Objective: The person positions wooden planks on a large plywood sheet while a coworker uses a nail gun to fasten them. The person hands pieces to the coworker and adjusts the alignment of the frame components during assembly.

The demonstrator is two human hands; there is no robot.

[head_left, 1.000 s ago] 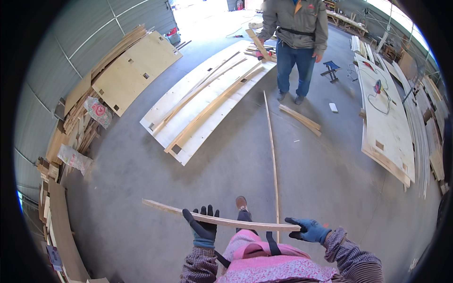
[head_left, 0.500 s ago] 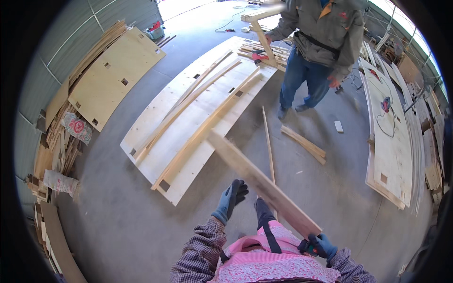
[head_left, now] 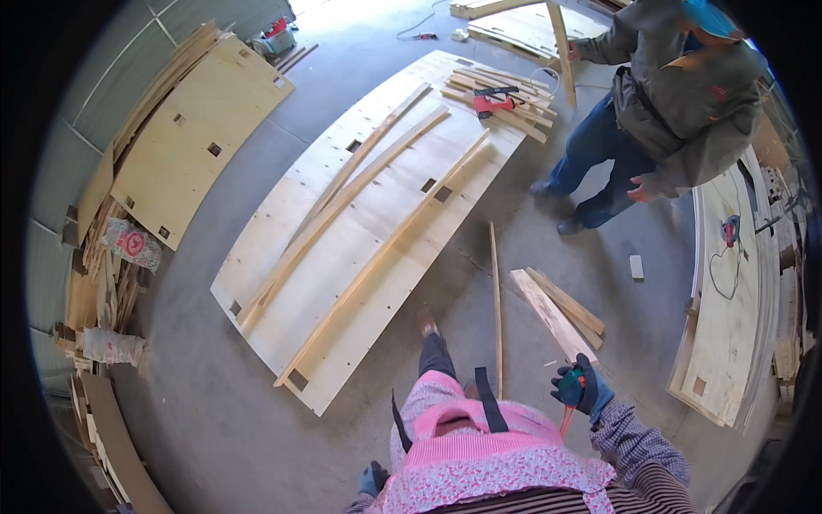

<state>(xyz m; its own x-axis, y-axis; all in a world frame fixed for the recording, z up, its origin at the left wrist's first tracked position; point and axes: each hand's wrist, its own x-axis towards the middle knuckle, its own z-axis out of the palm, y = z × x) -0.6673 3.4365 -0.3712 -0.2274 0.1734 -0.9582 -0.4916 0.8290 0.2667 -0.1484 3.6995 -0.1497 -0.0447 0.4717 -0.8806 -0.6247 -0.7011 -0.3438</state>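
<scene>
My right hand [head_left: 582,390], in a blue-and-dark glove, is closed around a small dark-green tape measure [head_left: 569,387] with an orange-red cord hanging from it. Just beyond that hand, a wide wooden plank [head_left: 548,310] lies on the floor beside shorter boards [head_left: 572,307]. Low at my left side is my left hand [head_left: 373,479], gloved too, partly cut off by my pink apron; its fingers are too hidden to read. A large plywood panel [head_left: 377,214] ahead carries long wooden strips [head_left: 342,218] and a red-and-black power tool [head_left: 494,103] among loose strips.
A co-worker [head_left: 659,111] stands at the far right, one hand on an upright board [head_left: 561,51]. One thin strip [head_left: 497,308] lies on the floor ahead. Stacked panels [head_left: 723,300] stand right, with a corded tool [head_left: 729,230]; more sheets [head_left: 201,128] lean left.
The plank has left my right hand and now lies on the floor. My left hand has dropped back to my side. The co-worker appears farther right in view.
</scene>
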